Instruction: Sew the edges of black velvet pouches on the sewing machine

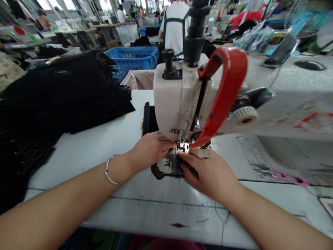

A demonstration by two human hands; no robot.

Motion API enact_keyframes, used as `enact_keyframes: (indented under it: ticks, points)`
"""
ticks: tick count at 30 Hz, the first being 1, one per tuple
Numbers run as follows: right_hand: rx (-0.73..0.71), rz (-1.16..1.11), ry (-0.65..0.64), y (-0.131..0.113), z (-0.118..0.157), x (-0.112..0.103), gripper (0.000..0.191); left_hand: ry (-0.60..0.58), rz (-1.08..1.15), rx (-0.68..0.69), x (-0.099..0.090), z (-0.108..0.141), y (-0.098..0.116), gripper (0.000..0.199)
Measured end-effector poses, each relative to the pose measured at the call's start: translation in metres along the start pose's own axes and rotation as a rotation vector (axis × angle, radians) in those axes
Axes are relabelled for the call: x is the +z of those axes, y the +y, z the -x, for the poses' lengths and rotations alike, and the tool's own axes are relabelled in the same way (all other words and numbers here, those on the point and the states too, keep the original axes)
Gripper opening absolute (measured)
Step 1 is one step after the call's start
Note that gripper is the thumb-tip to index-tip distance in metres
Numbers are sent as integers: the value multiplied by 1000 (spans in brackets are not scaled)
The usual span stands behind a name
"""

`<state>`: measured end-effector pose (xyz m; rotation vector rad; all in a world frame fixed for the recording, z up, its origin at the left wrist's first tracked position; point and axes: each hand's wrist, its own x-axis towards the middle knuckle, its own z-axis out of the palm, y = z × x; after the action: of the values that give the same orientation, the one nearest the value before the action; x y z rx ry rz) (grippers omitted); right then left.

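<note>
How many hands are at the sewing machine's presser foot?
2. Left hand: just left of the presser foot. Right hand: just right, near the red guard's lower end. Some fingertips are partly hidden.

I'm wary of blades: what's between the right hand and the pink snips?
Only the tabletop, faintly marked, between right hand and snips, in the head view.
</note>
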<state>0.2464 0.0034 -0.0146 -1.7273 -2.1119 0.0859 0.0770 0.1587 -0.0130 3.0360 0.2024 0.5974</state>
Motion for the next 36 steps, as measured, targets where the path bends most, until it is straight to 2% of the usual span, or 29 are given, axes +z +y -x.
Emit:
enact_keyframes:
  ticks: [9,13,15,18,20,22,25,29,32,36]
  points:
    - [13,64,-26,-3,-4,-2,28,-52,-25,-17,-1,0,-4,24]
    - [4,73,-27,-4,-3,-3,27,-53,-39,-45,-9,-4,4,26]
    - [-12,67,-26,-2,-1,-3,27,-105,-64,-94,-18,-6,12,27]
    - [-46,44,-10,1,2,-4,25,-270,-19,-188,-34,-7,20,26]
    - [-68,22,-7,3,3,-5,24,-347,29,-203,-39,-4,23,26]
    - [-84,2,-16,5,4,-6,26,-313,30,-162,-38,3,25,25]
    - [-94,-26,-8,7,5,-6,25,-189,34,-88,-28,13,26,25]
    - [-123,-43,-5,6,7,-6,30,-126,83,-36,-18,23,26,30]
    - [-149,-35,-31,4,8,-7,32,-120,95,55,-18,25,21,37]
    - [-168,-42,-50,2,10,-8,29,-180,96,183,-19,25,14,41]
